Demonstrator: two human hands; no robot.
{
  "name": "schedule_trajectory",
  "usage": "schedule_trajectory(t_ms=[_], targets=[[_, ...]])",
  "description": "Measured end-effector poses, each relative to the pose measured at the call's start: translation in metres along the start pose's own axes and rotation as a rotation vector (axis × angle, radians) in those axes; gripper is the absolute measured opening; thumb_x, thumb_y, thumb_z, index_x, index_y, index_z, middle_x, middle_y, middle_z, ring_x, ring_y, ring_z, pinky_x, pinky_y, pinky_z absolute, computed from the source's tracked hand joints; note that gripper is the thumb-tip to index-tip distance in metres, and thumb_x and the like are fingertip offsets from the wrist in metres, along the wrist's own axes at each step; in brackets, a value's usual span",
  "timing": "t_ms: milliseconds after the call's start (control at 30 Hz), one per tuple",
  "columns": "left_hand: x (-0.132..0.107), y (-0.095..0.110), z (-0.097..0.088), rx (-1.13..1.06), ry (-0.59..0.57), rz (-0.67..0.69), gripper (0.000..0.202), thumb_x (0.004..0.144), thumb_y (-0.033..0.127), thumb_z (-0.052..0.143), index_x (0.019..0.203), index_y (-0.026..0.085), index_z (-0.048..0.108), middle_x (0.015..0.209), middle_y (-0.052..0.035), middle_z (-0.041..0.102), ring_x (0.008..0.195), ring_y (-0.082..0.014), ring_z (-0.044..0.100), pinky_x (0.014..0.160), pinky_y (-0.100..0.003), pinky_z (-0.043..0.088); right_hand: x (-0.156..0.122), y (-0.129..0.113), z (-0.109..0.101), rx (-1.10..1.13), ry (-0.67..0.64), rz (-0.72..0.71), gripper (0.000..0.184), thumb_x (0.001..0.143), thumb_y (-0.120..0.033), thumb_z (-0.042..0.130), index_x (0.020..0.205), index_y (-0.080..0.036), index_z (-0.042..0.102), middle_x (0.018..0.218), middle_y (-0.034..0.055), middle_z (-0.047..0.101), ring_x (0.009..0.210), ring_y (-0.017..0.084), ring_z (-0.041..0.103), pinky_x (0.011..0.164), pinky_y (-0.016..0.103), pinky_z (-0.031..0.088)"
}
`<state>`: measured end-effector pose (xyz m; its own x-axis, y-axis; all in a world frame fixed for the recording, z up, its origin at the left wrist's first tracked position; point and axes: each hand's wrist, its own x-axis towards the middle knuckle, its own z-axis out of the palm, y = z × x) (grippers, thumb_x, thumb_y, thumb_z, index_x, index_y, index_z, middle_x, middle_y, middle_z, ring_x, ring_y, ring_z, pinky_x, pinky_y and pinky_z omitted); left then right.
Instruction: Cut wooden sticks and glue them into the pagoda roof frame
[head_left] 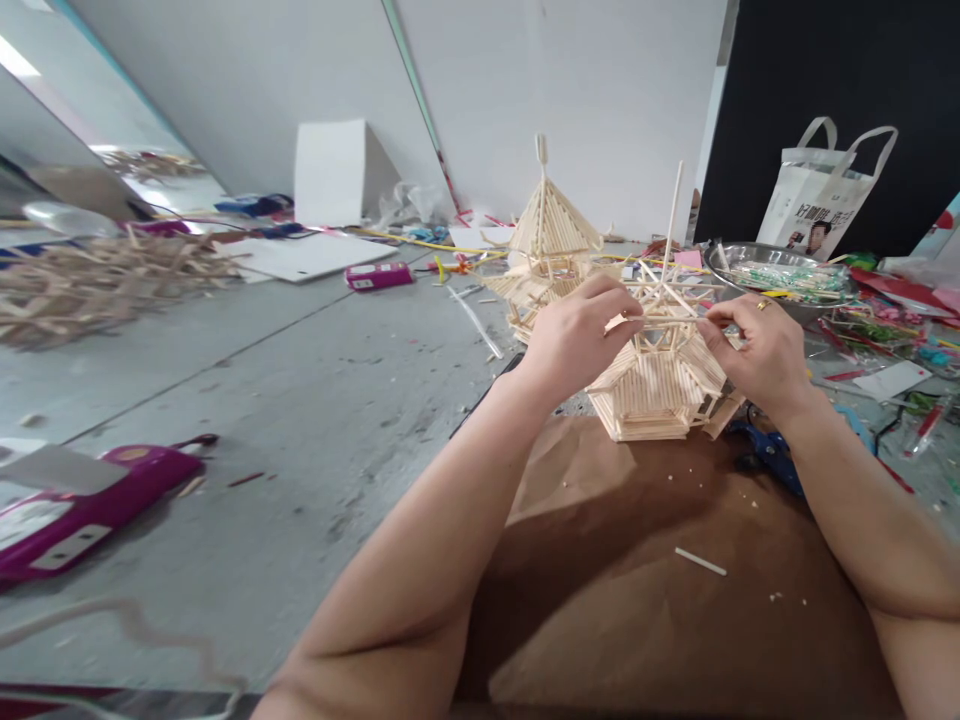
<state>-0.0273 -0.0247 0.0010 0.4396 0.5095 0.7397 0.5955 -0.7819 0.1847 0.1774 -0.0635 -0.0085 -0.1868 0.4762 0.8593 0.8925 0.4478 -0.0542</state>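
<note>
I can see a little stick house right in front of the person, at the far edge of the brown paper. Its low part looks done: the sloping roof there is made of sticks set side by side. The upper part looks only half made. It is a bare frame with gaps, and one long stick pokes up high. No neat rows cover that frame, so I think the top is the part that is left.

The left hand pinches one end of a thin stick, and the right hand pinches the other end. It goes sideways at the frame, but I can't tell if they touch.

Just behind, to the left, is a stick tower. It looks more finished, with a pointy roof and a knob on top. One short stick lies loose on the paper. To the right, a metal bowl holds a messy pile of thin things.
</note>
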Motion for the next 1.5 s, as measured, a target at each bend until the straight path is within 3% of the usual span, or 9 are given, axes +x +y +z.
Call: schedule_trajectory(t_ms=[533, 700, 800, 1000, 1233, 1500], targets=[[-0.001, -0.001, -0.002, 0.035, -0.022, 0.005, 0.016, 0.079, 0.031, 0.058, 0.086, 0.018, 0.063, 0.100, -0.0056, 0.062, 0.080, -0.0131, 0.058, 0.062, -0.023, 0.044, 0.002, 0.000, -0.001, 0.077, -0.059, 0.054, 0.019, 0.082, -0.036, 0.050, 0.073, -0.022, 0.058, 0.071, 0.0024, 0.065, 0.070, 0.016, 0.059, 0.066, 0.030, 0.045], [0.000, 0.011, -0.012, 0.139, 0.133, 0.081, 0.019, 0.080, 0.037, 0.056, 0.088, 0.021, 0.061, 0.104, -0.0064, 0.061, 0.096, -0.0203, 0.054, 0.083, -0.036, 0.042, 0.001, 0.000, -0.002, 0.077, -0.035, 0.049, 0.015, 0.081, -0.030, 0.050, 0.073, -0.021, 0.058, 0.069, 0.0025, 0.064, 0.064, 0.015, 0.056, 0.060, 0.029, 0.043], [-0.002, 0.031, -0.018, 0.159, 0.173, 0.177, 0.017, 0.083, 0.035, 0.052, 0.088, 0.021, 0.060, 0.100, -0.0054, 0.062, 0.094, -0.0200, 0.054, 0.086, -0.038, 0.040, -0.004, -0.003, -0.009, 0.080, -0.021, 0.009, 0.012, 0.081, -0.027, 0.050, 0.073, -0.021, 0.057, 0.066, 0.0019, 0.063, 0.061, 0.014, 0.055, 0.058, 0.028, 0.042], [-0.012, 0.069, -0.004, 0.183, -0.019, 0.275, 0.020, 0.089, 0.025, 0.041, 0.092, 0.016, 0.059, 0.092, -0.0060, 0.065, 0.083, -0.0174, 0.056, 0.075, -0.031, 0.043, -0.024, -0.009, -0.029, 0.050, -0.023, -0.146, 0.007, 0.082, -0.024, 0.052, 0.077, -0.023, 0.057, 0.070, 0.0025, 0.065, 0.069, 0.015, 0.060, 0.063, 0.028, 0.047], [-0.021, 0.078, 0.020, 0.073, -0.323, 0.134, 0.021, 0.088, 0.015, 0.039, 0.083, 0.014, 0.060, 0.077, -0.0062, 0.062, 0.068, -0.0158, 0.057, 0.059, -0.027, 0.042, -0.048, -0.004, -0.041, 0.020, -0.071, -0.232, 0.004, 0.083, -0.022, 0.053, 0.079, -0.021, 0.056, 0.071, 0.0040, 0.065, 0.069, 0.017, 0.060, 0.067, 0.030, 0.049], [-0.027, 0.088, 0.045, -0.311, -0.558, -0.111, 0.027, 0.088, 0.019, 0.039, 0.065, 0.015, 0.053, 0.058, 0.0006, 0.052, 0.055, -0.0101, 0.047, 0.052, -0.021, 0.034, -0.070, 0.009, -0.053, 0.066, -0.239, -0.235, 0.009, 0.084, -0.024, 0.051, 0.078, -0.020, 0.057, 0.071, 0.0036, 0.064, 0.069, 0.016, 0.057, 0.068, 0.029, 0.047]])
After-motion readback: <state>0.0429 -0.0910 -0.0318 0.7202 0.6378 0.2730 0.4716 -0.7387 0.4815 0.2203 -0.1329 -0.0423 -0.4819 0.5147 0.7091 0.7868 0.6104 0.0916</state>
